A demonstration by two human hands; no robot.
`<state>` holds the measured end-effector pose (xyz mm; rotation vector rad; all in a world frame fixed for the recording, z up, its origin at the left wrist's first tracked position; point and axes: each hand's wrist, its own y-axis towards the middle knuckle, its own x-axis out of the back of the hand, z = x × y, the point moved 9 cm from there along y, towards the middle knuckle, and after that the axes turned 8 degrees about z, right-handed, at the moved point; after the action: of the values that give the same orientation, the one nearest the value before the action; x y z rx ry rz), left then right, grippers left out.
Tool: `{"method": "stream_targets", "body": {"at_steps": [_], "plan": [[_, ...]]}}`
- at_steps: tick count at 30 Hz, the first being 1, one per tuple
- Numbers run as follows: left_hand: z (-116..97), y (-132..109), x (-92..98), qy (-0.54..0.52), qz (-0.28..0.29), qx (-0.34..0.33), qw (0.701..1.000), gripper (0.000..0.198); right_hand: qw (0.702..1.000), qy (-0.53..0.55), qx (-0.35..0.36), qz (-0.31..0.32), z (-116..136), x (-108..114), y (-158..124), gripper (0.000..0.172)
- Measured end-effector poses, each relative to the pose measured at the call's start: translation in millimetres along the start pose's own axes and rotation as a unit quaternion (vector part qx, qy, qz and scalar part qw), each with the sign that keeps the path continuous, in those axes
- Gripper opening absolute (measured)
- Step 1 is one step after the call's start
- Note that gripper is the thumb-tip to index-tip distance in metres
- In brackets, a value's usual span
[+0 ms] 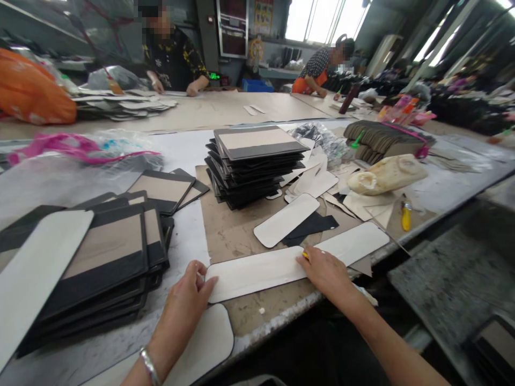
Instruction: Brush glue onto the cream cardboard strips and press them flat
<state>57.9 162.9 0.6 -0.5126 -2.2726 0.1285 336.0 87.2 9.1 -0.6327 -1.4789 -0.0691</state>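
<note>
A long white panel point(253, 276) with rounded corners and a dark edge lies along the front of the table. My left hand point(187, 300) pinches its left end, thumb on top and fingers curled at the edge. At the panel's right end, my right hand point(328, 273) is closed on a small yellow-handled tool point(306, 255), mostly hidden by the fingers. A second white panel point(358, 242) extends to the right beyond that hand. Under my left wrist lies another white panel point(213, 332). A shorter white piece point(286, 220) rests just behind, partly over black scraps point(309, 228).
Stacked black-and-beige panels stand left point(108, 241) and centre back point(257, 155). A long white strip point(44, 268) lies over the left stack. At right are a worn pale block point(388, 174), a yellow-handled tool point(406, 214) and grey pieces point(382, 140). Two people work across the table.
</note>
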Motion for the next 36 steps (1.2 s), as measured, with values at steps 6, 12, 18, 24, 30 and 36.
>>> {"method": "stream_targets", "body": {"at_steps": [6, 12, 18, 24, 30, 36], "plan": [[15, 8, -14.6, 0.068, 0.023, 0.01, 0.997, 0.037, 1.0, 0.007, -0.007, -0.021, 0, 9, -7, 0.026], [19, 11, -20.0, 0.091, 0.06, 0.031, 0.994, 0.037, 1.0, 0.011, -0.021, -0.005, -3, 9, -8, 0.029], [18, 12, -19.0, 0.097, 0.065, 0.03, 0.993, 0.036, 0.999, 0.001, -0.025, -0.043, -6, 13, -13, 0.023], [17, 13, -20.5, 0.093, 0.083, 0.034, 0.992, 0.035, 0.997, 0.002, -0.048, -0.055, -16, 15, -18, 0.024], [17, 12, -18.3, 0.082, 0.045, -0.011, 0.996, 0.029, 0.997, 0.059, -0.049, -0.032, -18, 20, -17, 0.036], [11, 13, -17.7, 0.083, 0.051, -0.025, 0.995, 0.023, 0.995, 0.078, -0.059, 0.007, -17, 11, -13, 0.032]]}}
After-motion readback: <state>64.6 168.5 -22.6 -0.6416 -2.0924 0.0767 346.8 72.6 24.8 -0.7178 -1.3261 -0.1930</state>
